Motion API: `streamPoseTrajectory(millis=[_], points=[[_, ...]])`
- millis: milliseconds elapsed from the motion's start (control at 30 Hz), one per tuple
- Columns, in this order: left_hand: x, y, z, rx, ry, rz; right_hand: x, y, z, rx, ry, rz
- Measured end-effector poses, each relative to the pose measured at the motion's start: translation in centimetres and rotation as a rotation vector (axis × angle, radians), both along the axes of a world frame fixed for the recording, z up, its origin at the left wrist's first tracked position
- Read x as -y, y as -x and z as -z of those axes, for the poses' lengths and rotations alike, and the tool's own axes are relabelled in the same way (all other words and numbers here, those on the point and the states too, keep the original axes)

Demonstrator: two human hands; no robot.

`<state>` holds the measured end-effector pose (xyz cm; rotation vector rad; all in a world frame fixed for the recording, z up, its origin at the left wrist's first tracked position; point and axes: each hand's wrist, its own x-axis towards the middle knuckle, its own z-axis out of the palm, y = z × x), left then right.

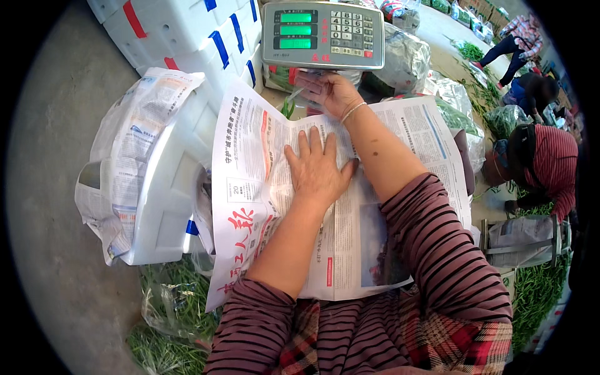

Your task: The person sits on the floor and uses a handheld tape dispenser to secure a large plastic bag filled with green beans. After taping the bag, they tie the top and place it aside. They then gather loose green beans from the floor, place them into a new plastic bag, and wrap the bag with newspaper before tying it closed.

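A sheet of printed newspaper [337, 272] lies spread open in front of me, creased and bent up at its left side. My left hand [319, 173] rests flat on it, palm down, with the fingers apart. Just below the display of a digital scale [323, 37], my right hand [335, 93] grips clear plastic bag film [304, 91] beyond the paper's far edge. Its fingers show through the film. Some green vegetables [288, 108] show beside the film. What lies under the newspaper is mostly hidden.
White foam boxes [187, 28] with tape stand stacked at upper left. A newspaper-draped foam piece [164, 197] leans nearer me. Bagged long green vegetables [180, 290] lie at lower left. People [546, 164] work at right near a metal frame holding a lined bag [522, 239] and loose green vegetables [539, 300].
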<state>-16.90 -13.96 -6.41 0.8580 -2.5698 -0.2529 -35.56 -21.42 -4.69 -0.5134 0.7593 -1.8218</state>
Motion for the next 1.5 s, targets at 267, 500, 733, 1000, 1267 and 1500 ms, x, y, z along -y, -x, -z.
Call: streamPoseTrajectory(millis=[267, 500, 733, 1000, 1267, 1500], points=[[0.2, 0.5, 0.0, 0.079, 0.001, -0.008, -1.2, -0.9, -0.6, -0.322, -0.21, -0.092], [0.4, 1.0, -0.4, 0.154, -0.007, -0.013, -2.2, -3.2, -2.4, -0.148, -0.018, 0.177], [1.8, 1.6, -1.3, 0.279, -0.056, 0.002, -5.0, -4.0, -3.3, -0.079, 0.104, 0.174], [3.0, 3.4, -2.8, 0.439, -0.186, 0.027, -6.0, -4.5, -2.7, -0.04, 0.151, 0.291], [4.4, 4.2, -1.8, 0.46, -0.166, 0.043, -7.3, -6.8, -1.8, 0.137, 0.133, 0.36], [6.2, 5.4, 0.1, 0.446, -0.413, 0.129, -9.1, -8.0, -2.3, 0.196, 0.104, 0.407]])
